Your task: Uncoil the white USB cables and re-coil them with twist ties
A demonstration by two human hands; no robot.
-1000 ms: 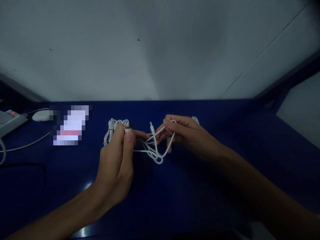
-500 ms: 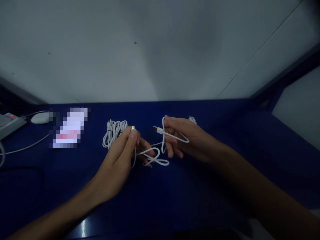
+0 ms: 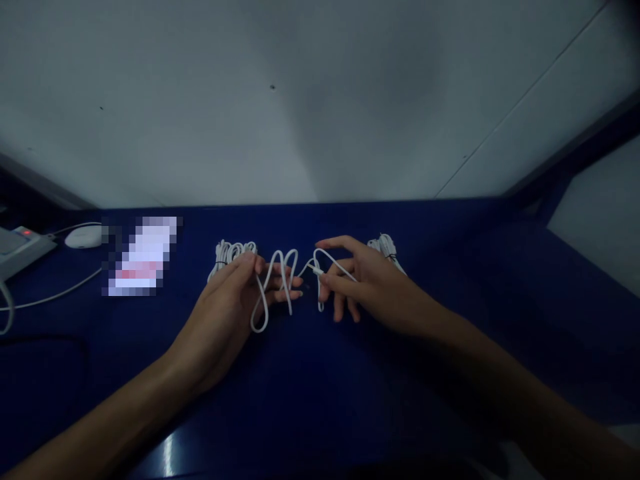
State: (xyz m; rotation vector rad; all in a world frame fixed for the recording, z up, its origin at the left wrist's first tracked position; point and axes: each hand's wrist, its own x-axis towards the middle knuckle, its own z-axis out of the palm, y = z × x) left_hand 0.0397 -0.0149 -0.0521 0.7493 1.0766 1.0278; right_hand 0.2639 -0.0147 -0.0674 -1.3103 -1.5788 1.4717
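A white USB cable (image 3: 283,273) runs in loose loops between my two hands, above the blue table. My left hand (image 3: 227,303) pinches one part of it between thumb and forefinger, and the loops pass over the other fingers. With my right hand (image 3: 367,280) I grip the cable near a plug (image 3: 316,269), its thumb against the plug and a loop around the fingers. The end I hold at left is hidden. Behind my left hand lies a bundle of tied white cables (image 3: 235,251); a second tied bundle (image 3: 386,248) lies behind my right hand.
A blurred-out bright screen (image 3: 145,257) lies on the blue table (image 3: 320,400) at left. Beyond it are a white rounded device (image 3: 84,236) and a power strip (image 3: 27,248) with a red light. A grey wall (image 3: 320,133) rises behind the table.
My left hand has turned, and the metal plug that stuck up from its thumb is out of sight. The loops are drawn up between the hands. My right thumb has come onto the plug.
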